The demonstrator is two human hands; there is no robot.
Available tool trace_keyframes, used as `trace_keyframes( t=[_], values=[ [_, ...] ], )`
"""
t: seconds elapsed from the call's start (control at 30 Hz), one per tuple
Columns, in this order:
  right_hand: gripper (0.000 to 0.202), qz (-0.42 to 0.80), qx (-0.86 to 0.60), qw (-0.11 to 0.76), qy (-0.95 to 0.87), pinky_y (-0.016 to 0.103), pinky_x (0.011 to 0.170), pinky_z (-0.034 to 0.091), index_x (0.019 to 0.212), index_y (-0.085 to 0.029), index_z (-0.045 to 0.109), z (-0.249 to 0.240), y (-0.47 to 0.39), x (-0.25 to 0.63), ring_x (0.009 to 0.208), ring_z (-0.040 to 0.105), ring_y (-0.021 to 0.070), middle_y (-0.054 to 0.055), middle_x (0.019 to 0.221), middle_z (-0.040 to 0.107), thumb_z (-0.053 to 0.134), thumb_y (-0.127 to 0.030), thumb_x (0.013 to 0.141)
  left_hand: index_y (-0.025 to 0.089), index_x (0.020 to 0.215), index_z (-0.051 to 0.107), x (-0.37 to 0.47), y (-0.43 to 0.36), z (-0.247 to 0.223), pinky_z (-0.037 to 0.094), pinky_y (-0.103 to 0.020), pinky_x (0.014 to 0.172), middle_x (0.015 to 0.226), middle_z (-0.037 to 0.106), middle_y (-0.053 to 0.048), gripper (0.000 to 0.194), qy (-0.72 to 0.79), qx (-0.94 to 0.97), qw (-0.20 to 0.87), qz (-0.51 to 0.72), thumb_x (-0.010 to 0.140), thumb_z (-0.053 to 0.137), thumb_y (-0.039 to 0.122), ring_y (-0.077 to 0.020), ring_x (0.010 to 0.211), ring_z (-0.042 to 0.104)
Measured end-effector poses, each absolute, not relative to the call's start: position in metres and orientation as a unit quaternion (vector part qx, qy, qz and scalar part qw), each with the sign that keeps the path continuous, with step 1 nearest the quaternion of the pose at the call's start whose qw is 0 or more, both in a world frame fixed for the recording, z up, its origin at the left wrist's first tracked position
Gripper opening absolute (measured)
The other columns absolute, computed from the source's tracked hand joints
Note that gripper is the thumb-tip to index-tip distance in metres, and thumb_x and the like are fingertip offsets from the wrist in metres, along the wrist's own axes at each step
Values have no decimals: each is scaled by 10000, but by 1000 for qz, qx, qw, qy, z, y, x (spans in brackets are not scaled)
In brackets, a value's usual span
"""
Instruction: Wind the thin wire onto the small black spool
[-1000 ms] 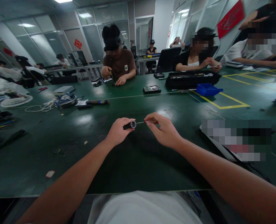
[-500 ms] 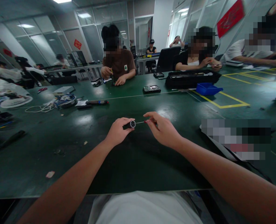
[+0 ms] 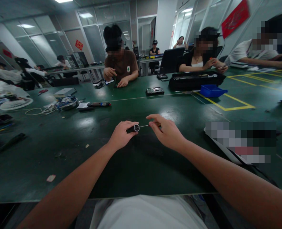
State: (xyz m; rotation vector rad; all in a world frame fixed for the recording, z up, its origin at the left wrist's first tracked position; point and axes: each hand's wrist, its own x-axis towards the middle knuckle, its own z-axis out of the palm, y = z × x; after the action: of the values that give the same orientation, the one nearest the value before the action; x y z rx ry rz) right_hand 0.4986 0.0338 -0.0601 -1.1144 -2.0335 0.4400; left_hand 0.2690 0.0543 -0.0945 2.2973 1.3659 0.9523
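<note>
My left hand (image 3: 121, 135) is closed around a small black cylinder (image 3: 133, 128) with a silvery ring at its open end, which faces me and to the right. Across from it, my right hand (image 3: 163, 129) pinches a thin metal shaft (image 3: 144, 126) between thumb and fingers. The shaft points left, its tip close to the ringed end; whether they touch I cannot tell. The shaft's handle is mostly hidden in my right hand. Both hands are above the green table (image 3: 131, 171).
A blue tray (image 3: 212, 91), a hard drive (image 3: 154, 91) and a long black casing (image 3: 193, 82) lie beyond my hands. Cables (image 3: 66, 102) and a dark tool (image 3: 99, 104) are at the left. A pale sheet (image 3: 224, 146) lies right. People sit across the table.
My left hand and the black cylinder have shifted very slightly right. My right hand has hardly moved, still holding the shaft.
</note>
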Motion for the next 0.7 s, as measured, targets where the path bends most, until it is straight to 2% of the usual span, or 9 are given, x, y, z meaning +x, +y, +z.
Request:
trace_keyframes(
  t=[0.13,0.2,0.3,0.4,0.53,0.63,0.7],
  values=[
    [229,180,-424,395,-795,340,730,480,1144,-226,603,-60,32,499,833,660,216,58,937,711,522,-261,933,275,1218,689,269,53,-94,452,-443,1019,1189,694,-51,429,480,799,149,329,806,762,181,-246,1120,619],
    [206,184,-442,389,-787,332,696,466,1099,-226,626,-58,32,499,788,658,211,43,863,707,501,-309,958,272,1221,686,269,53,-93,451,-444,1021,1194,693,-51,426,476,801,152,330,810,759,186,-246,1128,617],
    [310,184,-464,384,-777,324,633,428,1048,-222,664,-57,34,500,671,628,191,29,776,696,404,-385,1012,272,1213,690,269,53,-93,445,-447,1033,1197,693,-49,420,477,798,151,337,808,758,185,-246,1129,618],
    [296,176,-455,386,-782,326,632,423,1110,-233,660,-59,35,500,648,610,180,37,860,722,408,-353,1009,278,1216,690,268,53,-94,448,-443,1032,1199,692,-46,422,481,793,150,343,808,760,194,-245,1122,620],
    [300,177,-424,385,-801,336,667,447,1245,-223,571,-61,33,500,698,616,195,41,852,693,464,-289,973,268,1216,689,268,53,-93,448,-434,1030,1200,692,-44,422,482,789,161,346,809,758,183,-241,1128,620],
    [291,182,-410,394,-802,347,726,466,1220,-219,547,-60,31,499,822,644,218,57,923,689,509,-250,933,266,1214,690,269,53,-92,445,-438,1035,1195,692,-48,422,487,785,161,346,807,757,178,-246,1134,618],
    [243,189,-425,389,-795,344,700,456,1177,-220,559,-57,31,499,777,638,213,47,874,686,492,-286,953,269,1218,689,269,53,-91,447,-442,1035,1196,691,-50,425,488,787,159,342,807,756,182,-248,1130,619]
  ],
)
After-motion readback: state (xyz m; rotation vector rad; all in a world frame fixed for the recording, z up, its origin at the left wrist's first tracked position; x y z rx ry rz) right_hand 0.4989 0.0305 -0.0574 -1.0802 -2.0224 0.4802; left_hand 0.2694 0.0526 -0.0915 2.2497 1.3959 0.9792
